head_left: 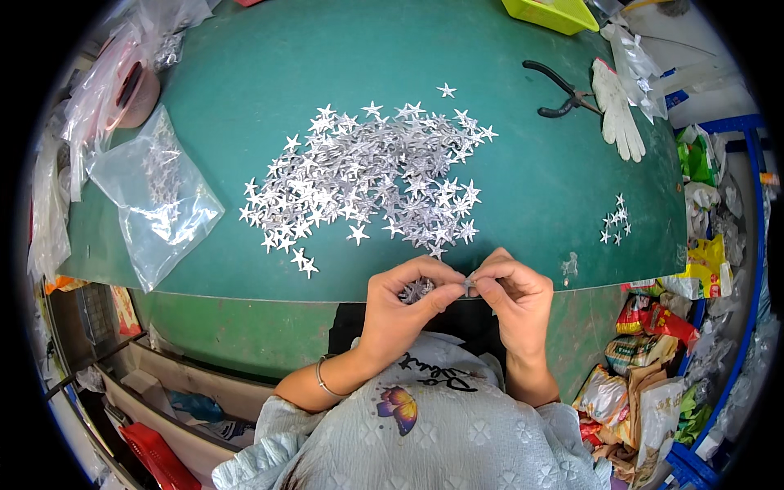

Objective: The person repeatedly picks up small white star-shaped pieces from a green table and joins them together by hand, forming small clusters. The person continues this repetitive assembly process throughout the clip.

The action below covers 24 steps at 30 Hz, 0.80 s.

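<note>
A wide heap of silver star-shaped pieces point(351, 175) lies on the green tabletop point(269, 49). At the table's near edge, my left hand point(408, 298) is closed, with several silver stars point(415, 291) cupped in its palm. Thumb and forefinger of that hand pinch one small silver star point(468, 284). My right hand point(516, 294) pinches the same star from the other side, so the fingertips of both hands almost meet. Most of this star is hidden by the fingers.
A clear plastic bag point(159, 204) holding stars lies left, beside a pink container point(137, 96). Black-handled pliers point(563, 91) and a white glove point(616, 114) lie at the right back. A few stars point(616, 219) sit apart at right. A yellow-green tray point(555, 12) stands far back.
</note>
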Tool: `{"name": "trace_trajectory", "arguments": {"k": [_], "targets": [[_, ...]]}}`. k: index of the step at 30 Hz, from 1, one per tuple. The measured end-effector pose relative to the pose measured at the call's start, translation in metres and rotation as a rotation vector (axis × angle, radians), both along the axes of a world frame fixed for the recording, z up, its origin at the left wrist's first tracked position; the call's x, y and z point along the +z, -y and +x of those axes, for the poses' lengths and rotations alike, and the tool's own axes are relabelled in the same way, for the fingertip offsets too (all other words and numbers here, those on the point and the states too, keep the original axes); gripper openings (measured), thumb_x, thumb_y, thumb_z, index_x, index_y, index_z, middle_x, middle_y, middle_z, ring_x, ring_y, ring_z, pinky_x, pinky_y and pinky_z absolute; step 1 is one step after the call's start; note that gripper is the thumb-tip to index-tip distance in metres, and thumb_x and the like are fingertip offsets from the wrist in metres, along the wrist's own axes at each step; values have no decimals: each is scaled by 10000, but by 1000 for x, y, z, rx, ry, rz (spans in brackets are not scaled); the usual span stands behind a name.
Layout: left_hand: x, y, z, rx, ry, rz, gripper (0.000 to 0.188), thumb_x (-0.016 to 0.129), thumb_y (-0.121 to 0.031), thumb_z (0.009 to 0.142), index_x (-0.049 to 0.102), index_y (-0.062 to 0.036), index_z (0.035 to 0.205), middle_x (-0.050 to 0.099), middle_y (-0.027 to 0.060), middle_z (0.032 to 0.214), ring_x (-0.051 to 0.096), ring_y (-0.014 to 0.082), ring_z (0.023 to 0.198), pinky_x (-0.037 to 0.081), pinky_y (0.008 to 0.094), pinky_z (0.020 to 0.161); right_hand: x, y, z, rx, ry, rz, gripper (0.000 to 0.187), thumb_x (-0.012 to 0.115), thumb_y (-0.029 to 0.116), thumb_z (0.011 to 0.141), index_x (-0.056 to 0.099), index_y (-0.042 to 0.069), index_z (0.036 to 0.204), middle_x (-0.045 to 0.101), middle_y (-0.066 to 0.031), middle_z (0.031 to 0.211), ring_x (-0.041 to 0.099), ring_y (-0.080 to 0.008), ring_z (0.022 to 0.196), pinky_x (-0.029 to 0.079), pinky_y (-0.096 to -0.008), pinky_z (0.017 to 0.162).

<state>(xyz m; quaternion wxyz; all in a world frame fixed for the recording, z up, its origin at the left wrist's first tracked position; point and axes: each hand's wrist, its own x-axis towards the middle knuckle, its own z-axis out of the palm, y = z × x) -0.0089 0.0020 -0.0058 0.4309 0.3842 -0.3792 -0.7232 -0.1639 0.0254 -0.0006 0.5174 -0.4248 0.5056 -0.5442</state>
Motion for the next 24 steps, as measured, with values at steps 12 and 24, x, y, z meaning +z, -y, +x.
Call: {"name": "trace_trajectory", "arguments": {"k": [12, 24], "targets": [[5, 1, 2, -3, -57, 222, 157, 587, -84, 868, 563, 29, 761, 540, 52, 749, 454, 63, 588, 310, 169, 464, 8, 5, -1, 75, -260, -172, 129, 660, -78, 705, 649, -25, 822, 627, -85, 744, 547, -174, 713, 429, -267, 658], [8, -1, 3, -57, -49, 168, 109, 594, -54, 848, 607, 39, 903, 557, 47, 743, 436, 53, 559, 285, 170, 449, 4, 2, 1, 37, -180, -155, 118, 649, -78, 721, 644, -27, 827, 627, -92, 777, 554, -178, 736, 429, -278, 662]]}}
